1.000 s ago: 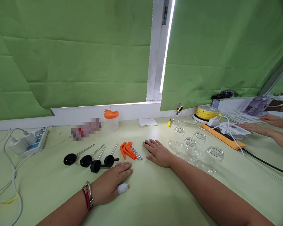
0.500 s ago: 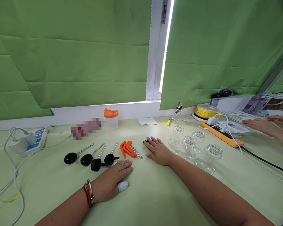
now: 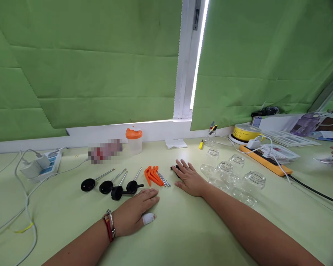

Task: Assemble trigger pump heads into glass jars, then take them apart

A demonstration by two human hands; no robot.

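left hand point(image 3: 135, 216): flat on the table point(image 3: 183, 236), fingers spread, holding nothing, bandaged thumb, just near of the black knobbed rods point(image 3: 111, 183) | right hand point(image 3: 189, 178): flat, fingers open, fingertips at a small black object point(image 3: 174, 168) | orange clips point(image 3: 152, 176) and metal pins point(image 3: 163, 180) between the hands | glass jars point(image 3: 233, 173) right of the right hand

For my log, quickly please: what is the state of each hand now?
Left hand: open, flat on the table, holding nothing, beside the black-knobbed rods.
Right hand: open, flat, fingertips on a small black object.
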